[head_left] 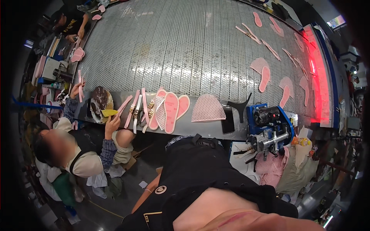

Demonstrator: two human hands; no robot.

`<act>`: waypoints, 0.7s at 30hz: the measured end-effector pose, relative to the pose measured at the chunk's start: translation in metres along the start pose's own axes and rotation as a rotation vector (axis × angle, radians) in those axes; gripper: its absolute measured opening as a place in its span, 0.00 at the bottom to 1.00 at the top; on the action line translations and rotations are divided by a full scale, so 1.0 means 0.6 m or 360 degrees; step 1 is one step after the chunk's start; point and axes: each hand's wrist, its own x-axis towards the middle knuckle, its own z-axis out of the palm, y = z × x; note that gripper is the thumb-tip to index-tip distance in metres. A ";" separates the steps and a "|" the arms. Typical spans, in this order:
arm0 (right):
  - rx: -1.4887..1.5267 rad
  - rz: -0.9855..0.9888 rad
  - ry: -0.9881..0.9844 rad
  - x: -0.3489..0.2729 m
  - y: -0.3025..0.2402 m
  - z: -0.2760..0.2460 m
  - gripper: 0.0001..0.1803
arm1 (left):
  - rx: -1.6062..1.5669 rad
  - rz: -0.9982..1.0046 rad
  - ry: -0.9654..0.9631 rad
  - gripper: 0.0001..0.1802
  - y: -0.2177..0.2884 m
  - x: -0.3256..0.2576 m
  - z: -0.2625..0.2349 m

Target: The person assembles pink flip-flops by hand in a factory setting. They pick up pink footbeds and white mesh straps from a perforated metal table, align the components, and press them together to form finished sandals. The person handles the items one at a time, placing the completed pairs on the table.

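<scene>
My left hand (154,182) hangs low beside my dark clothing, with a thin band at the wrist. Its fingers are hidden. My right hand is out of view. On the metal ledge before me lies a pink mesh piece (208,109) with a rounded top. A dark phone (228,121) rests to its right, and a black forked piece (241,107) lies beside that. To the left, several pink insoles (171,112) with pale edges overlap. Pink and white straps (145,110) with gold-coloured ornaments lie further left.
A perforated conveyor (154,50) carries pink insoles, mesh pieces and straps at the right, near a red-lit opening (314,69). A blue machine (269,121) stands right of me. At left, a seated co-worker (84,154) holds pink strips near a stained round pan (102,102).
</scene>
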 end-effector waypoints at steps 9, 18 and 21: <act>0.0030 0.0061 -0.0040 -0.012 -0.006 -0.007 0.09 | 0.0038 -0.0105 0.0052 0.18 0.026 -0.085 -0.010; 0.0345 -0.0215 0.0134 0.066 0.060 0.016 0.09 | -0.0520 0.0369 -0.0055 0.06 -0.008 -0.027 -0.072; 0.0425 -0.0366 0.0261 0.106 0.059 0.014 0.10 | -0.0430 0.0279 0.0094 0.11 0.062 -0.016 -0.046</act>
